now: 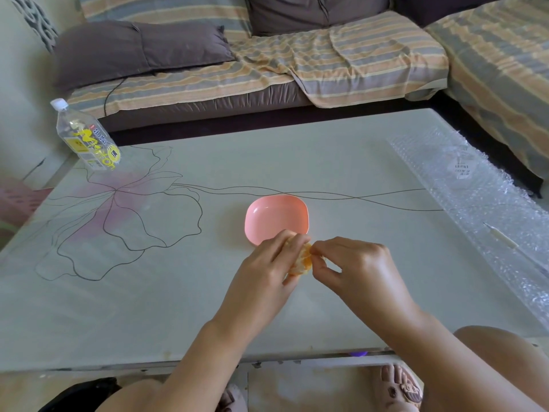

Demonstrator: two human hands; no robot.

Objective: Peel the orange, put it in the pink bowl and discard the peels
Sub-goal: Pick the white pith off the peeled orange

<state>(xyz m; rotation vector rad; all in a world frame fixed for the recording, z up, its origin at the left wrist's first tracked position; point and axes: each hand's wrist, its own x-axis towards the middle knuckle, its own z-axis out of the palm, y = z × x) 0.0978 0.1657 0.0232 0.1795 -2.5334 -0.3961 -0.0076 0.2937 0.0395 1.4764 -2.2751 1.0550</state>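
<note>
An orange (301, 261), its pale segments mostly bare, sits cupped in the person's left hand (267, 263) just above the desk (178, 307). The left fingers curl around the fruit from the far side, closed on it, apparently to steady it. The right hand (355, 267) meets it from the other side, thumb and forefinger pinched on what looks like a small scrap of peel or pith at the orange's top edge; the scrap is too small to make out clearly. Both hands touch the fruit, so this seems to be late peeling work.

Just beyond the orange, nearly touching the left fingertips, lies the pink bowl (276, 218), empty and open upward, probably kept close so the fruit can be dropped straight in. No loose peels show on the desk near the orange, and I cannot tell where any have gone.

Far to the left of the orange and further back, a clear plastic bottle (86, 138) with a yellow label stands at the desk's corner. Well to the right of the orange, a sheet of bubble wrap (475, 197) covers the desk's edge. Beyond the desk, behind the orange, runs a sofa (267, 69) draped in striped cloth.
</note>
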